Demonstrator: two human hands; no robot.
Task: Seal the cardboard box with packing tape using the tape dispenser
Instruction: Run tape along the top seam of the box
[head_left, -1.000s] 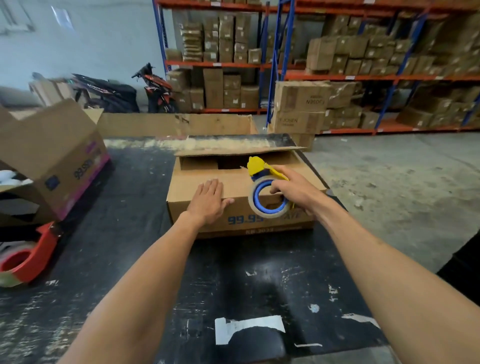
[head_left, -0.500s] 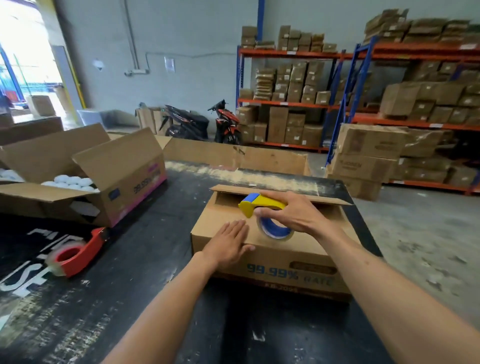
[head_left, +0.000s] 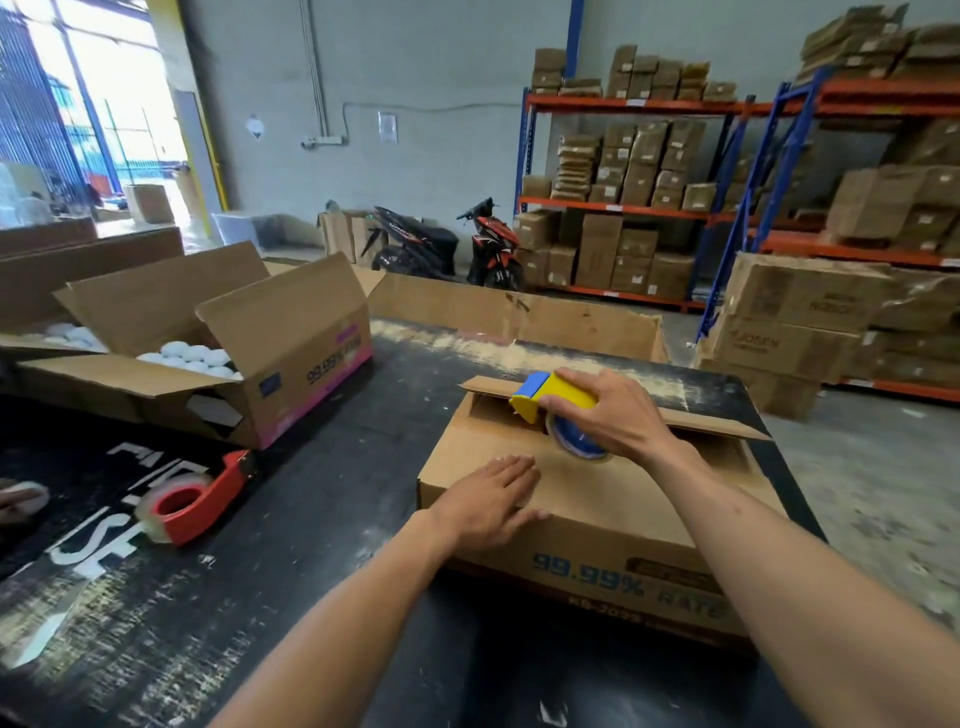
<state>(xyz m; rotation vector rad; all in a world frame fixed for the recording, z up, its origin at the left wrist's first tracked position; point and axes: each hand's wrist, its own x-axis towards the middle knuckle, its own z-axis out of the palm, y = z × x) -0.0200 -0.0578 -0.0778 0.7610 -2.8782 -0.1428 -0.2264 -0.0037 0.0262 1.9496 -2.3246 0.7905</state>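
Two bare hands on brown cardboard box (head_left: 597, 499) lying on black worn table (head_left: 311, 519): left hand (head_left: 488, 501) flat, fingers pressed together; right hand (head_left: 615, 415) wrapped around yellow-blue plastic tape dispenser (head_left: 550, 402) near unclosed seam. Risk: far flap lifted, so tape probably wrinkling or missing corrugated edge.

Cardboard box (head_left: 597, 499): plain brown, blue "99.99%" print on near side
Tape dispenser (head_left: 558, 399): yellow body, blue end; tape roll (head_left: 576, 441) core blue
Second tape dispenser (head_left: 200, 501): red, roll clear-whitish
Table (head_left: 322, 493): black, scuffed white, white lettering at left
Open carton (head_left: 291, 358): brown, pink stripe, blue print; white round items (head_left: 192, 356) inside
Racking (head_left: 727, 218): blue uprights, orange beams, brown cartons
Motorbike (head_left: 491, 244): red and black
Wall (head_left: 441, 78): pale grey
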